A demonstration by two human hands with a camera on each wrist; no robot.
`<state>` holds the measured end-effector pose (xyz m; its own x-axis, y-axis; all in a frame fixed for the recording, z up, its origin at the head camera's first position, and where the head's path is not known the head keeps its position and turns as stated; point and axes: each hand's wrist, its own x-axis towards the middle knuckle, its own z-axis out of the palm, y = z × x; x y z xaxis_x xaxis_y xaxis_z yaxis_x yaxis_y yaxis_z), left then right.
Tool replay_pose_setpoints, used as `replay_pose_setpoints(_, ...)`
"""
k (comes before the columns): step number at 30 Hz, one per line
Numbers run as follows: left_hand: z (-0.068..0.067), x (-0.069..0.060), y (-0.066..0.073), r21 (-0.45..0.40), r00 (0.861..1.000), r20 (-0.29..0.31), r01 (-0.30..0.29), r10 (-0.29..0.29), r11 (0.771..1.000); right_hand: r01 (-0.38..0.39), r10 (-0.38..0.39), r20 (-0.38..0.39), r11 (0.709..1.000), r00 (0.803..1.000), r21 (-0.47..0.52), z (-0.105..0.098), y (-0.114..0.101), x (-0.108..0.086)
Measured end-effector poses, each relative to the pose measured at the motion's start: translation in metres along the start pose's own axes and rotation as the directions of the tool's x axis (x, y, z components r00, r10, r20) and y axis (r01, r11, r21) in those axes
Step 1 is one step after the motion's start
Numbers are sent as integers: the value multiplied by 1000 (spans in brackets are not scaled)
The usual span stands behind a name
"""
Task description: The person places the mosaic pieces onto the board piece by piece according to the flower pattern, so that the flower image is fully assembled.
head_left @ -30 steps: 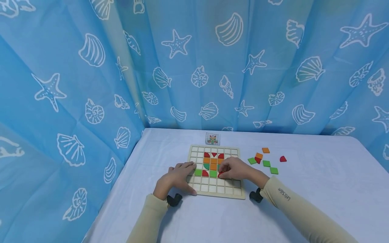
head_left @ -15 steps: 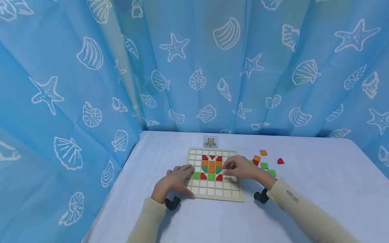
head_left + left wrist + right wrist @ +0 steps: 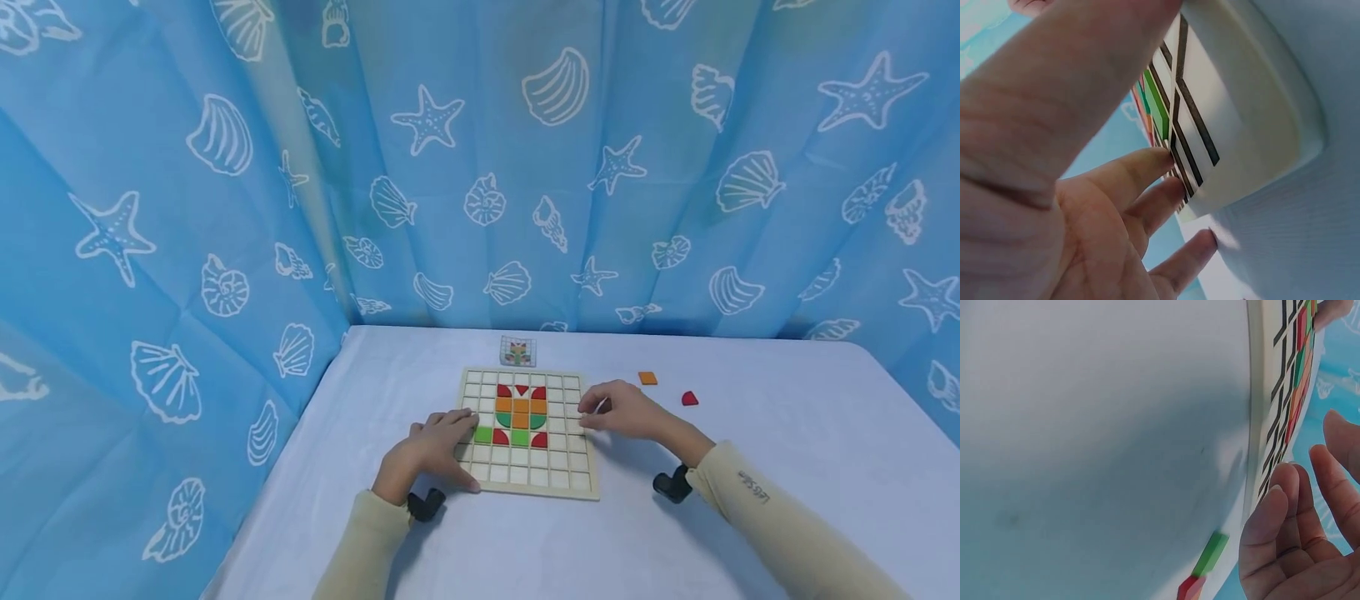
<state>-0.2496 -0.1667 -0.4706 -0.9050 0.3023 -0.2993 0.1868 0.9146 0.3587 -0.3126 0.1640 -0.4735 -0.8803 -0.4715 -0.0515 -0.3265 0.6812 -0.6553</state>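
Note:
A pale wooden grid board lies on the white table, with red, orange and green tiles set in a pattern in its squares. My left hand rests on the board's left side, fingers spread and thumb at the near edge. Near its fingertips is a light green square tile. In the left wrist view, fingers touch the board's edge. My right hand hovers at the right edge, fingers loosely bent, holding nothing. Below it, the right wrist view shows a green tile and a red tile.
A small picture card with a similar tile pattern lies behind the board. To the right are a loose orange square tile and a red rounded tile. Behind the table hangs a blue shell-patterned curtain.
My right hand has let go of the red tile in the pattern's lower right square and moved right, now covering several loose tiles. The left hand stays on the board.

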Motion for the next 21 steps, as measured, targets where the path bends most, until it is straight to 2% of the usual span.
replay_pose_setpoints(6,2,2,-2,6,1000,-1,14,-14,1000,-32,32,-37,999,999,8,-7,9,-9)
replay_pose_setpoints(11,1,0,-3,13,999,6,32,-32,999,-26,28,-59,999,998,31,-17,20,-20)
replay_pose_setpoints(16,1,0,-2,1,1000,3,21,-21,1000,-80,89,-94,992,992,95,-31,33,-30)
replay_pose_setpoints(21,-1,1,0,-3,1000,-1,3,-3,1000,-147,154,-121,987,981,61,-40,48,-41)
